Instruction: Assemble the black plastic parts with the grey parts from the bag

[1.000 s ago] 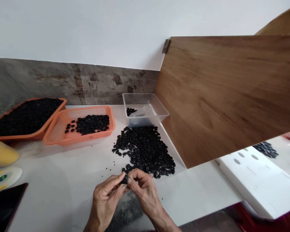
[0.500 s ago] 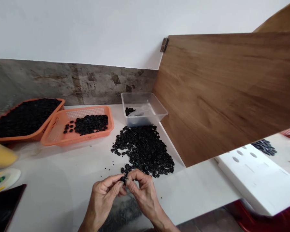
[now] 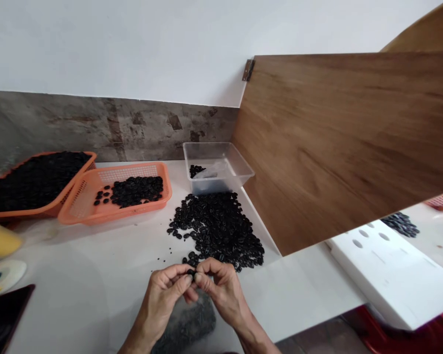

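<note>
Black plastic piece (image 3: pixel 190 272) sits pinched between the fingertips of the left hand (image 3: pixel 168 295) and right hand (image 3: pixel 219 287), low over the white table (image 3: pixel 96 265). A firm, steady pinch suits it best. The loose pile (image 3: pixel 217 231) lies just beyond; an orange basket (image 3: pixel 77 209) and clear tub (image 3: pixel 216 169) stand clear.

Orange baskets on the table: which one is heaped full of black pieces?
The far-left orange basket, black to its rim. The nearer orange basket beside it holds only a small patch, its mesh floor mostly bare.
</note>
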Tool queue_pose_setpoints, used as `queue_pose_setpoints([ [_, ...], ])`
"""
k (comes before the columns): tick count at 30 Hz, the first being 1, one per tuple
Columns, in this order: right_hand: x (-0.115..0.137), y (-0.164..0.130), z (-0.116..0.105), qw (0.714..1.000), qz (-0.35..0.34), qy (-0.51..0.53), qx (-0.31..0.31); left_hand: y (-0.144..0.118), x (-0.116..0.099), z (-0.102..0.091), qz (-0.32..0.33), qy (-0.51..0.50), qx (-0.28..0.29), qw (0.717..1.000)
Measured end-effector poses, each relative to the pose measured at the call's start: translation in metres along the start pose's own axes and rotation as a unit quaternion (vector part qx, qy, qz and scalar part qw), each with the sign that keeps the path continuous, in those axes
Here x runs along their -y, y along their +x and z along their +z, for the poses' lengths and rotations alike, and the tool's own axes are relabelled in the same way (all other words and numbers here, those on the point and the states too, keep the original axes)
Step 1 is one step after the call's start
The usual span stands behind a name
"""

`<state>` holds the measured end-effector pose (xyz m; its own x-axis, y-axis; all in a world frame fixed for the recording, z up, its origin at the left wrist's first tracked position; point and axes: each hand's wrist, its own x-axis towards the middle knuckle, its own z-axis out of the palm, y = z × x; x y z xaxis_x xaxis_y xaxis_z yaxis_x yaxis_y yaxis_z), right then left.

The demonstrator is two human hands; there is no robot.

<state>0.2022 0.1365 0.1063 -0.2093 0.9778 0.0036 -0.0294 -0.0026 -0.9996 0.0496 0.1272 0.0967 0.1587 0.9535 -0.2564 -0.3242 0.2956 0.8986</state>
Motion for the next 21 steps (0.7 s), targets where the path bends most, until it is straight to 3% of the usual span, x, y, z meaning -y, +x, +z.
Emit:
queue_pose_setpoints([
  [5, -0.0052, 0.0027, -0.0019, 0.992, 0.052, 0.112, 0.026, 0.0002, -0.0045, 0.0039, -0.044, -0.095, -0.011, 0.994],
  [12, -0.0056, 0.0029, 0.0024, 0.977, 0.07, 0.201, 0.028, -0.0024, -0.0061, 0.0029, -0.052, -0.117, -0.009, 0.992],
  [17, -0.0037, -0.0015, 0.0017, 0.998, 0.002, 0.065, -0.001, -0.0029, -0.0029, 0.0046, -0.044, -0.096, -0.025, 0.994],
  [21, 0.0039, -0.0047, -0.0009, 0.997, -0.037, -0.06, -0.011, -0.0063, 0.001, 0.0019, -0.032, -0.071, -0.024, 0.997],
])
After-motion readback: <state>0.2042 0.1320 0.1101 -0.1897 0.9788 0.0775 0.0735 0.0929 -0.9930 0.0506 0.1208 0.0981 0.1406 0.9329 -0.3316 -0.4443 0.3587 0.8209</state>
